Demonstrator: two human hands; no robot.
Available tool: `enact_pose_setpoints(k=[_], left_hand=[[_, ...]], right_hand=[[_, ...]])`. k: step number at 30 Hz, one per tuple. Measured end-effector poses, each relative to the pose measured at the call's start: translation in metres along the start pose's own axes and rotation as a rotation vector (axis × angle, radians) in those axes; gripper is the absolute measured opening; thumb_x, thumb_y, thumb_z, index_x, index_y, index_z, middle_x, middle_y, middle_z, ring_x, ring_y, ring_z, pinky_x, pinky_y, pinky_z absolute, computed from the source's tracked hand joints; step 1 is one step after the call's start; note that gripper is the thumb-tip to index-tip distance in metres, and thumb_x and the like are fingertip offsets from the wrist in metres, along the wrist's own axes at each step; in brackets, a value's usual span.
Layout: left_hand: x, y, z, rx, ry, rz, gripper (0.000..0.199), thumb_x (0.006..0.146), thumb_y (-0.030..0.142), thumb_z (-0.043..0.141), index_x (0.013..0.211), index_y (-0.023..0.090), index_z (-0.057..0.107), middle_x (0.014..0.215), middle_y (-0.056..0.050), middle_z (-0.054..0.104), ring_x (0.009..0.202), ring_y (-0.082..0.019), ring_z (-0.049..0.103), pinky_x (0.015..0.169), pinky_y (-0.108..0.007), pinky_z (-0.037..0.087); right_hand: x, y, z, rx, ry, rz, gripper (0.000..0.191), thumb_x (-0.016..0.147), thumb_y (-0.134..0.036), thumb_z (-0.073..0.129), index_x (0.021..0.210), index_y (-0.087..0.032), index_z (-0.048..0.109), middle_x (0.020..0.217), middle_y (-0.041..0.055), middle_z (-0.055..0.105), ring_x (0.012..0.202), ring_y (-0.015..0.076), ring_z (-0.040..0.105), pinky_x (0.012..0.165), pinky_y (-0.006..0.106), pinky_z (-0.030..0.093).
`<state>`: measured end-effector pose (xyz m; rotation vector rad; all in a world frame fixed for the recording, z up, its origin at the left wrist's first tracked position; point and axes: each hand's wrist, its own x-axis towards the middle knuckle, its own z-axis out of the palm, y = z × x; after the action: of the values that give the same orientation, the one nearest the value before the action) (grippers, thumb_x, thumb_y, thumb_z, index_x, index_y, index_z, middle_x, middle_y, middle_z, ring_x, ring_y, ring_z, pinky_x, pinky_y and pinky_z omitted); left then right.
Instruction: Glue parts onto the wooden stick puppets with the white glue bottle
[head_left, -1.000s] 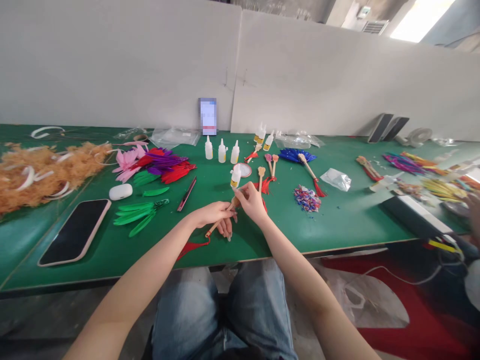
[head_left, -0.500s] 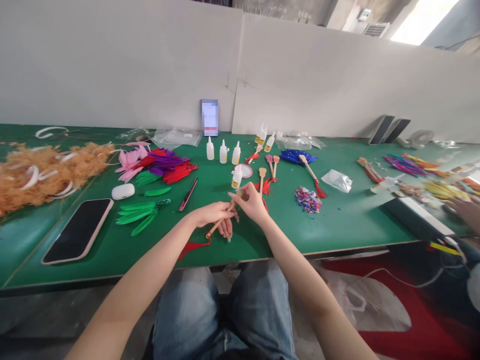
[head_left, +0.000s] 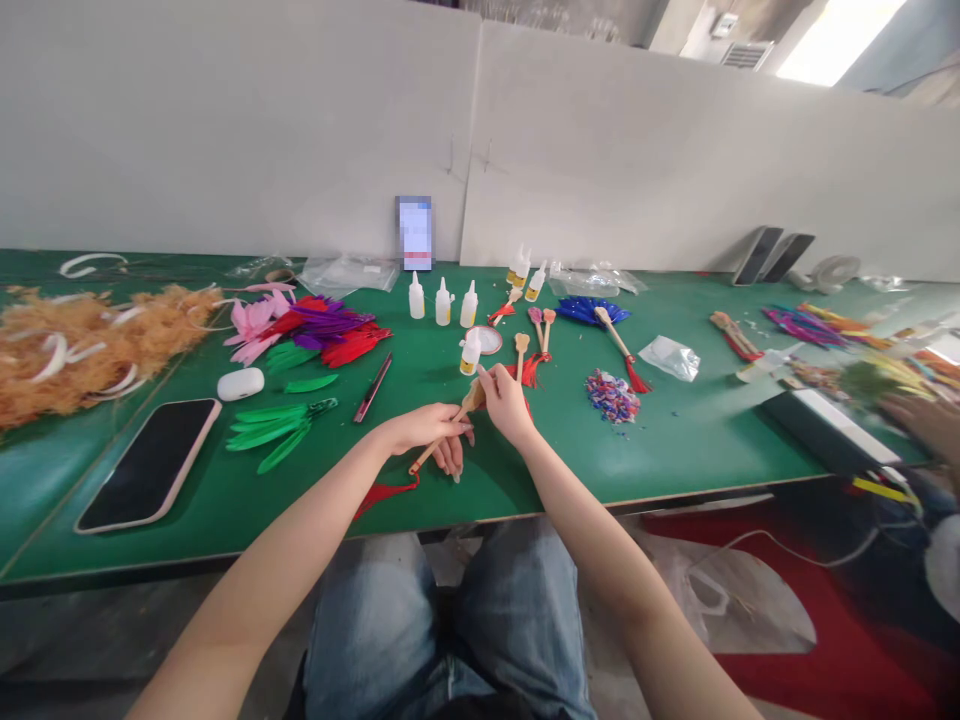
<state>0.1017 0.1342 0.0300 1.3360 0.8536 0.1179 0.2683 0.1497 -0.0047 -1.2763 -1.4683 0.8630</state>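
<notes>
My left hand (head_left: 429, 430) is closed round the wooden fan handle (head_left: 421, 460), which slants up to the right. From its lower end a red tassel (head_left: 386, 492) trails over the green table. The wider head (head_left: 472, 398) of the handle points up and away from me. At that head's right edge, the fingers of my right hand (head_left: 508, 405) are pinched together; what lies between the fingertips is mostly hidden. Just beyond stands a small white glue bottle (head_left: 470, 353). Another wooden handle (head_left: 521, 355) with a red tassel lies right of my right hand.
Green feathers (head_left: 274, 428), a cutter knife (head_left: 373, 388) and a phone (head_left: 150, 465) lie to the left. Several glue bottles (head_left: 442, 303) stand behind. To the right are a blue feather fan (head_left: 592, 310) and a bead pile (head_left: 613, 397). A co-worker's hand (head_left: 922, 415) is at far right.
My right hand's fingers have shifted slightly up and right along the handle's head, showing more of it. My left hand keeps its hold. The co-worker's hand has moved a little.
</notes>
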Motion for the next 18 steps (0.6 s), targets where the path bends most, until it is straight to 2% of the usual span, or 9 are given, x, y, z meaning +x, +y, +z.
enact_pose_setpoints(k=[5,9,11,14,18], left_hand=[[-0.003,0.003,-0.002,-0.028,-0.035,0.018,0.033,0.086,0.048,0.051,0.09,0.015,0.049,0.062,-0.007,0.069,0.054,-0.017,0.066,0.05,-0.024,0.048],[-0.003,0.003,-0.004,-0.004,-0.024,0.002,0.03,0.087,0.045,0.05,0.09,0.016,0.048,0.062,-0.007,0.069,0.056,-0.019,0.067,0.05,-0.025,0.048],[-0.003,0.002,-0.002,0.008,0.0,-0.004,0.031,0.087,0.046,0.05,0.089,0.015,0.049,0.061,-0.007,0.069,0.056,-0.019,0.067,0.049,-0.025,0.048],[0.0,0.0,0.004,-0.014,0.045,-0.001,0.032,0.086,0.047,0.051,0.087,0.015,0.049,0.06,-0.008,0.068,0.054,-0.019,0.067,0.048,-0.024,0.049],[0.005,-0.006,0.021,-0.108,0.163,0.001,0.027,0.089,0.042,0.047,0.084,0.015,0.047,0.055,-0.007,0.066,0.05,-0.018,0.066,0.046,-0.023,0.049]], right_hand=[[0.001,-0.004,-0.002,0.048,-0.012,0.028,0.048,0.085,-0.066,0.031,0.07,-0.022,0.046,0.061,0.0003,0.055,0.054,0.0146,0.058,0.047,0.027,0.052],[0.0,-0.011,-0.005,0.059,-0.044,0.008,0.04,0.077,-0.061,0.054,0.07,-0.022,0.051,0.064,0.0011,0.062,0.059,0.0169,0.062,0.055,0.029,0.054],[-0.001,-0.012,-0.006,0.036,-0.03,-0.018,0.037,0.076,-0.057,0.058,0.067,-0.022,0.049,0.063,0.0011,0.063,0.058,0.0175,0.063,0.057,0.03,0.054],[0.0,-0.01,-0.006,-0.031,0.01,-0.047,0.037,0.08,-0.056,0.053,0.065,-0.023,0.046,0.059,0.0003,0.061,0.054,0.0171,0.061,0.053,0.03,0.051],[0.001,-0.008,-0.004,-0.131,0.043,-0.074,0.035,0.083,-0.05,0.049,0.062,-0.023,0.044,0.056,-0.0001,0.058,0.051,0.0168,0.057,0.052,0.028,0.045]])
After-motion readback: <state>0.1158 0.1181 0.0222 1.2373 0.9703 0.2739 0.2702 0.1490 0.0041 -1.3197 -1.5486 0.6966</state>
